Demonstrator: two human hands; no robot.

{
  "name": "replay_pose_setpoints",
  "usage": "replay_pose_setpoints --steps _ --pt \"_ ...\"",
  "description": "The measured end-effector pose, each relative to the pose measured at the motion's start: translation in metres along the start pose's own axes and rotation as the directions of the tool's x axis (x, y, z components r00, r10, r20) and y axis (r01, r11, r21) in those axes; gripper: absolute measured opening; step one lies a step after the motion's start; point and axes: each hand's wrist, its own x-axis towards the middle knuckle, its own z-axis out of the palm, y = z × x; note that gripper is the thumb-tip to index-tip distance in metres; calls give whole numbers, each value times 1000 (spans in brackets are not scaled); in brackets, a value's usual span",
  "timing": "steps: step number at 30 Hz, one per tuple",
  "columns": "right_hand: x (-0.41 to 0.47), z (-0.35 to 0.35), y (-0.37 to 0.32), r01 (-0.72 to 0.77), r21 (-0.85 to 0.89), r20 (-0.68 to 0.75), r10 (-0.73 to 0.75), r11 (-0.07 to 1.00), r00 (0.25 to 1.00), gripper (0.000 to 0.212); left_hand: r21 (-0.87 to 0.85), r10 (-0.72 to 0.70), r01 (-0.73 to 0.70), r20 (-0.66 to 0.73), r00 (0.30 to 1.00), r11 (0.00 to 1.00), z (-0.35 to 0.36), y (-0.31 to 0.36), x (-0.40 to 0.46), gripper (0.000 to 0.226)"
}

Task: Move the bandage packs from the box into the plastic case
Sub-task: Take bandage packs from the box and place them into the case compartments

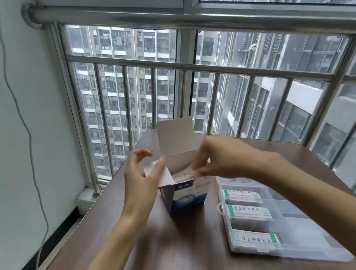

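- My left hand (141,178) is up at the left side of the box (184,191). My arm comes in from the bottom of the view and my wrist bends up.
- My left thumb and fingers are curled. My thumb presses the small white side flap (159,174) of the box and holds it out to the left. My other fingers arch over the flap.
- The box stands upright on the brown table (140,248), in the middle, between my two hands. It is blue and white. Its big top flap (176,138) stands straight up at the back, so the box is open.
- My right hand (221,159) is at the right side of the open top. My arm comes in from the right, over the plastic case (266,215).
- My right fingertips are bent down and pinch the bandage packs (186,173) at the mouth of the box. The packs stick up just a bit over the front edge. They look blurry, so I cannot tell how many I hold.
- The plastic case lies flat on the table, just beside the box on the right. It is clear and has small rooms inside.
- Three packs with green and white labels (245,210) already lie in the left row of the case.
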Motion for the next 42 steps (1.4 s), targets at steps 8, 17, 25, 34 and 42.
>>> replay_pose_setpoints --steps 8,17,25,34,42 --pt "12 5 -11 21 -237 105 5 971 994 12 157 139 -158 120 983 975 0 7 -6 25" --pt "-16 12 13 135 129 -125 -119 982 985 14 43 -18 17 38 999 999 2 3 -6 23" --pt "-15 27 21 252 372 -443 -67 893 894 13 -28 -119 120 39 992 992 3 -1 -6 64" --pt "-70 12 34 33 991 -72 308 131 949 28 165 370 -341 -203 906 925 11 37 -23 23" --pt "-112 29 50 -44 924 173 313 -380 934 32 160 -124 41 550 826 986 77 61 -53 28"
